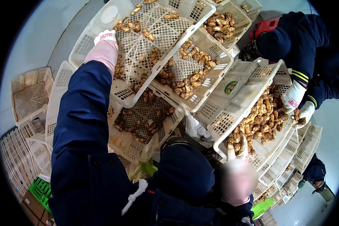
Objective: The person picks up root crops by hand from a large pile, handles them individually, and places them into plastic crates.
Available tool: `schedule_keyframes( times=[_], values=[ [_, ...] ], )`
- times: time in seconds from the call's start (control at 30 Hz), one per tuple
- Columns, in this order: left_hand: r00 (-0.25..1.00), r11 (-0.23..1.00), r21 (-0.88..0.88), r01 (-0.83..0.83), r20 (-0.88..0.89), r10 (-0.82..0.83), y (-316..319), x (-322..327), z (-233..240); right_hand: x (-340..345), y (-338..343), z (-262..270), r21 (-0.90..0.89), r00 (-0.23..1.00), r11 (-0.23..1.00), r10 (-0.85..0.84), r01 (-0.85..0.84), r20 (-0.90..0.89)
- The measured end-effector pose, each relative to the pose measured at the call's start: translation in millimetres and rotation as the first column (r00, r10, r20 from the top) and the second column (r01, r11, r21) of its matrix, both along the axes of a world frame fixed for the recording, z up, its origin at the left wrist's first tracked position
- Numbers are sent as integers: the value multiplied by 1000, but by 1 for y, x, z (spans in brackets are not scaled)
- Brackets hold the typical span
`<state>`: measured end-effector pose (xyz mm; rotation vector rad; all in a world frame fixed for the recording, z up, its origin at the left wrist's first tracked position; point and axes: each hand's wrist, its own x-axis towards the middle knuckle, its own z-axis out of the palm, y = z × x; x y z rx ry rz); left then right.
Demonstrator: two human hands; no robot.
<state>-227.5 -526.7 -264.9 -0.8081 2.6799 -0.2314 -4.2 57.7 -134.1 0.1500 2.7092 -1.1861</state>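
My left hand (106,36), in a white glove with red writing, reaches into a large white plastic basket (173,53) near its left wall. Its fingertips are hidden beside several brown mushrooms (127,26); whether they hold one is unclear. At the right, my right hand (238,149), also gloved in white, is in a tilted white basket (228,130). Two fingers stand apart against the lower edge of a dense heap of brown mushrooms (261,115); a blurred patch covers part of the hand and wrist. More mushrooms lie scattered in the large basket.
Across the heaped basket, a co-worker's gloved hand (293,97) touches the heap; the other (303,114) holds mushrooms. A middle basket (226,72) and a lower basket (176,118) hold more mushrooms. Stacked baskets (17,158) stand at left, and another person (315,169) is at far right.
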Motion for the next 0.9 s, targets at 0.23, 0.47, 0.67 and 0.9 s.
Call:
schedule_keyframes(
  times=[0.23,0.47,0.67,0.9],
  values=[
    [978,946,284,157,-175,-110,-13,-1,21,3,3,-4,-59,999,998,-7,5,-33],
    [929,930,285,232,220,-299,-6,27,12,0,4,-3,-75,1000,997,1,0,6],
    [815,938,120,325,468,-342,28,23,15,3,6,-9,-74,996,997,19,-26,-88],
    [844,966,33,256,480,-240,25,10,2,0,4,-2,0,993,1000,26,-26,-116]
  ],
)
